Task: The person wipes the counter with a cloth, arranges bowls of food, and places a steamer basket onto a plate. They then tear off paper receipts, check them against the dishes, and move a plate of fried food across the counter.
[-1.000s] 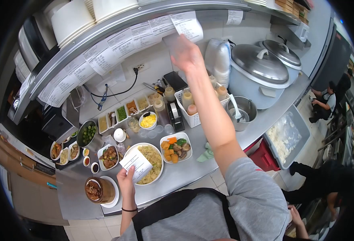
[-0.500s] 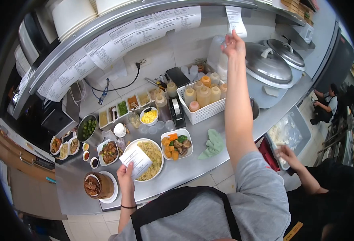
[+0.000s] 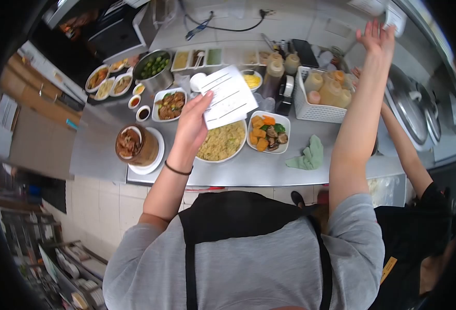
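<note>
My left hand (image 3: 194, 116) is closed on white printed order tickets (image 3: 230, 98), pinched between thumb and fingers over the counter. They overlap the white bowl of fried rice (image 3: 220, 142) below. My right hand (image 3: 377, 39) is raised at the upper right, fingers stretched out and apart. A hanging order ticket (image 3: 395, 19) is right at its fingertips. Beside the rice are a square bowl of vegetables and mushrooms (image 3: 269, 133) and a bowl of braised meat (image 3: 170, 105). A brown pot of meat (image 3: 136, 144) stands on a white plate (image 3: 157, 155) at the left.
A white basket of sauce bottles (image 3: 321, 110) stands at the back right, near large lidded cookers (image 3: 408, 106). A green cloth (image 3: 309, 155) lies on the steel counter (image 3: 228, 178). A co-worker's arm (image 3: 406, 147) reaches in at the right. Limes fill a metal pot (image 3: 155, 70).
The view has swung and tilted downward. My left hand has lifted the tickets higher over the counter. My right hand's fingers have spread beside the hanging ticket. The co-worker's arm now reaches toward the basket.
</note>
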`<action>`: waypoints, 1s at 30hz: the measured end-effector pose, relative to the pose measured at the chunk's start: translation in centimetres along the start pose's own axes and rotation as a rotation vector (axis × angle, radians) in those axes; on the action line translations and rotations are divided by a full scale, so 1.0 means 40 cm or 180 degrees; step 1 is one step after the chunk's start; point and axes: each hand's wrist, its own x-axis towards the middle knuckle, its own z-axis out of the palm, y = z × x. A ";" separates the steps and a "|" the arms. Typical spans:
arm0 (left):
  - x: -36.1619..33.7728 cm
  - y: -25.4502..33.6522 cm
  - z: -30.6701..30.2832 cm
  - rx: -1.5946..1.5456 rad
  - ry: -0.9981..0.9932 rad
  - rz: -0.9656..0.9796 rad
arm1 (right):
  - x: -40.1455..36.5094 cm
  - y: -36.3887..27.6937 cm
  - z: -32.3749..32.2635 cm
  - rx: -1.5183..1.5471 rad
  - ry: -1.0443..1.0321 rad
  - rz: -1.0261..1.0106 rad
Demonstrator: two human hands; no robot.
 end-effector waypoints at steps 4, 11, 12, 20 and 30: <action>-0.005 0.023 0.001 -0.0152 -0.0121 0.0081 | -0.178 0.151 -0.090 -0.0125 -0.0742 0.0598; 0.012 0.032 -0.021 -0.0567 -0.0099 -0.0020 | -0.622 0.422 -0.165 -0.1412 -0.2494 0.1734; 0.012 0.036 -0.022 -0.0849 -0.0089 -0.0166 | -0.640 0.422 -0.163 -0.1417 -0.2501 0.1748; 0.044 0.067 -0.089 -0.1592 -0.0453 -0.0612 | -0.666 0.411 -0.162 -0.1663 -0.2286 0.2021; 0.035 0.058 -0.055 -0.1461 -0.0296 -0.0211 | -0.619 0.428 -0.202 -0.2235 -0.2051 0.0284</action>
